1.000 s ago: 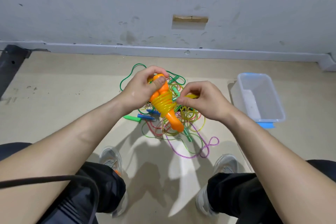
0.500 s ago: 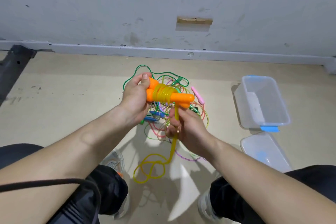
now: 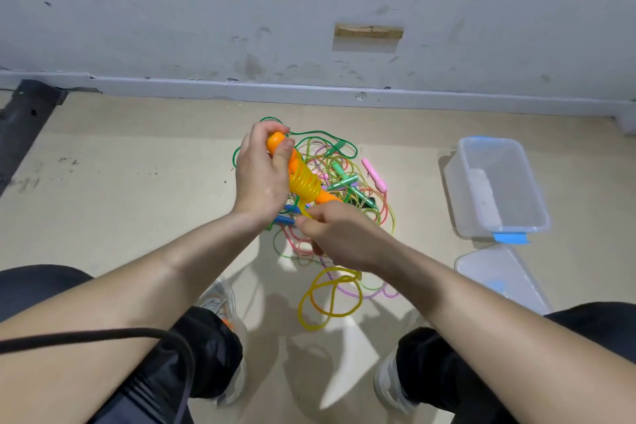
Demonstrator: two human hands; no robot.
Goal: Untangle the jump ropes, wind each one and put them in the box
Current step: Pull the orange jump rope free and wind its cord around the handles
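The left hand (image 3: 261,175) grips the upper end of a pair of orange handles (image 3: 296,165), fingers and thumb curled round them, holding them tilted so the lower end points toward the right hand (image 3: 340,237). The yellow rope (image 3: 304,184) is wound in tight turns round the middle of the handles, just right of the left palm. The right hand, below and right of the left, pinches the free run of this rope between thumb and curled fingers just under the coil. Past the right hand, toward the person, the rest of the rope hangs in loose loops (image 3: 327,303) over the floor.

Beneath and beyond both hands lies the tangle of other jump ropes (image 3: 339,162) on the floor, green, pink and purple cords mixed together, with a pink handle (image 3: 374,175) at its right edge and a blue handle (image 3: 287,220) between the wrists. Well to the right of the right hand stands the clear box (image 3: 506,228), open, its lid (image 3: 499,280) lying on the floor just nearer the person.
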